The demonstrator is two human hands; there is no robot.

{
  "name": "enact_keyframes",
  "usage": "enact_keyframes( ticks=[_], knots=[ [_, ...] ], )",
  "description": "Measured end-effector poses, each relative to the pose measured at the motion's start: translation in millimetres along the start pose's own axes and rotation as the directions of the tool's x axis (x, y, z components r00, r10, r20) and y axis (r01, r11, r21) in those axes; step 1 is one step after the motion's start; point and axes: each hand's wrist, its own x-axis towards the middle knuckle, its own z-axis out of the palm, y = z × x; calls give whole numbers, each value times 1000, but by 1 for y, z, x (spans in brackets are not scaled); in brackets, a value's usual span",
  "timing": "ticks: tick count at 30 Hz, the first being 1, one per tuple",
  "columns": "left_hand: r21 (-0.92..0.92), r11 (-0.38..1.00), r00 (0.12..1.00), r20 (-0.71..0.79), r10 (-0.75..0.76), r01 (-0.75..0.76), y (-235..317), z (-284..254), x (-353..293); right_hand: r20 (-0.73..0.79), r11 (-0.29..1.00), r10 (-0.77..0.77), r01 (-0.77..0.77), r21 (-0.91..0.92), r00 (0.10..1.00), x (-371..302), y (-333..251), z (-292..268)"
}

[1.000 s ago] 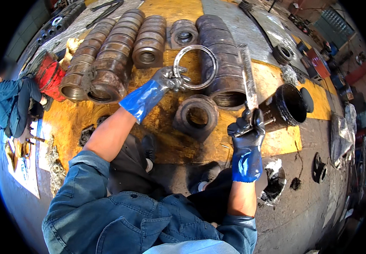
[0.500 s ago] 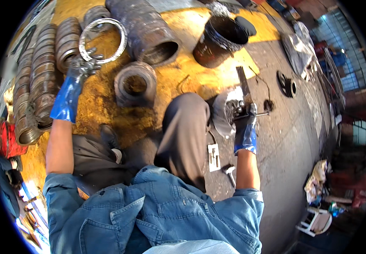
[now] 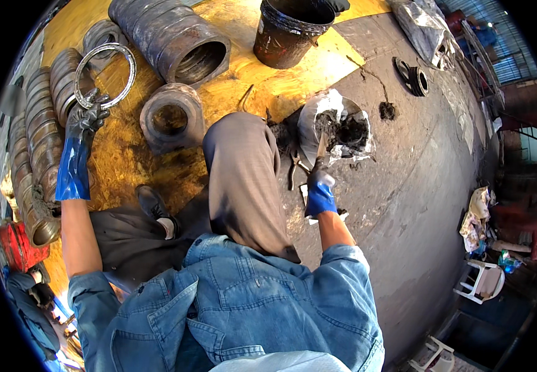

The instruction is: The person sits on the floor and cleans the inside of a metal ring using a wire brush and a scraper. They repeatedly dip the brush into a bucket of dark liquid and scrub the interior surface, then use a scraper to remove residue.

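While left grip (image 3: 86, 122) holds ring (image 3: 133, 72) (silvery) — right grip (image 3: 320, 186) holds tool (image 3: 323, 146).

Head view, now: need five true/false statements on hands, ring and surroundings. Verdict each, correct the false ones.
1. The left hand grips a metal ring. True.
2. The right hand is empty. False: it holds a narrow tool, its far end at the dark mass in a pale open container.
3. The dark bucket stands on the yellow floor area. True.
4. The glove cuffs are red. False: they are blue.
5. In the picture, a raised knee lies between the two hands. True.
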Motion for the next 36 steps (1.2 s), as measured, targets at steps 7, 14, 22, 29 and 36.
enact_keyframes(
  ticks=[7,14,22,29,36],
  knots=[
    [27,1000,1000,6,-13,13,-7,8,3,-96,884,-296,234,-404,951,-48,32,-34],
    [49,999,1000,11,-9,9,-6,13,4,-124,714,23,70,697,992,-27,54,-45],
    [85,996,1000,7,21,-21,8,26,5,404,-624,180,-213,752,897,60,11,-9],
    [146,989,999,27,33,-37,6,15,7,452,-658,319,-149,738,833,35,46,36],
    [-283,953,979,135,151,-108,-34,-14,37,348,-389,-109,-363,847,931,-11,170,60]
  ],
)
